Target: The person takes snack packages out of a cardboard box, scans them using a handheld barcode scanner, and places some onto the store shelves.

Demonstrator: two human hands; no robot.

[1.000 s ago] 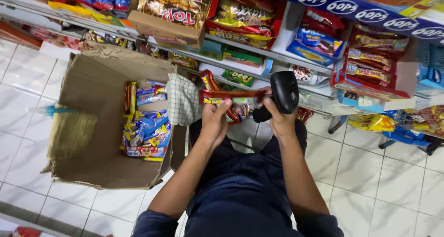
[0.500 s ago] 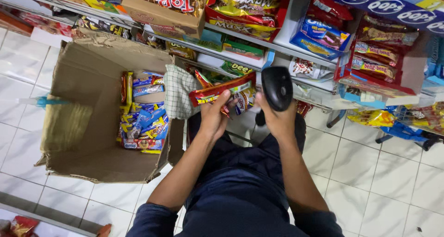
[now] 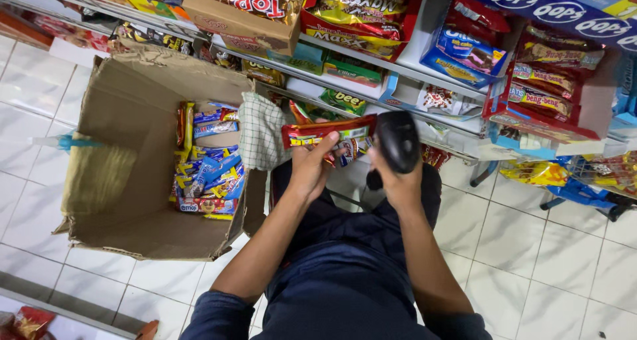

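My left hand (image 3: 312, 164) grips a long red snack packet (image 3: 326, 132), held level in front of the lower shelf. My right hand (image 3: 397, 181) is closed round a black handheld scanner (image 3: 397, 139), whose head sits just right of the packet's end, almost touching it. Both forearms reach up from my dark blue lap. Left of my left hand stands an open cardboard box (image 3: 126, 101) with several colourful snack packets (image 3: 209, 164) stacked against its right wall. A checked cloth (image 3: 260, 131) hangs over the box's right edge.
Store shelves (image 3: 371, 51) packed with snack boxes and bags run along the top. A blue-handled brush (image 3: 63, 141) lies across the box's left flap. Yellow and blue packets (image 3: 551, 174) lie on the white tiled floor (image 3: 551, 267) at right.
The packet and scanner have come closer together and shifted slightly left and up; the scanner head now points at the packet's right end. The view has drifted a little.
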